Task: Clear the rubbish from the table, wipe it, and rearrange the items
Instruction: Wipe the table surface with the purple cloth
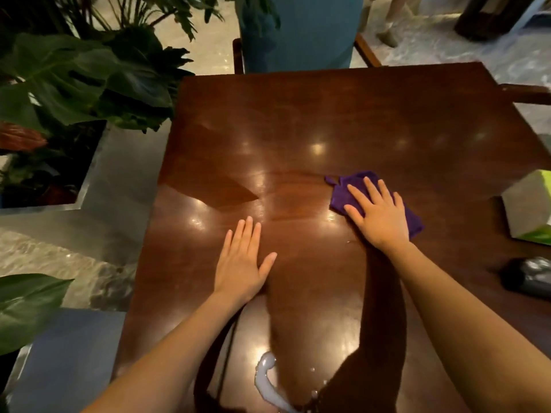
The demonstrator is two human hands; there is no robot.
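Milky spill (269, 383) at the near edge of the table (357, 120), between the two forearms, with small droplets beside it. Left hand (243, 265) flat on bare wood near the middle, palm down, fingers straight and close together, gripping nothing. Right hand (377, 216) spread flat on a purple cloth (351, 186), pressing it to the tabletop right of centre, fingers open rather than curled around it; cloth corners showing beyond the fingertips and past the wrist. Green-and-white box (529, 208) at the right edge, well apart from the cloth. Dark blurred object (527, 277) nearer along the same edge. Teal chair (298, 31) at the far side. Leafy plants (83, 76) left of the table.
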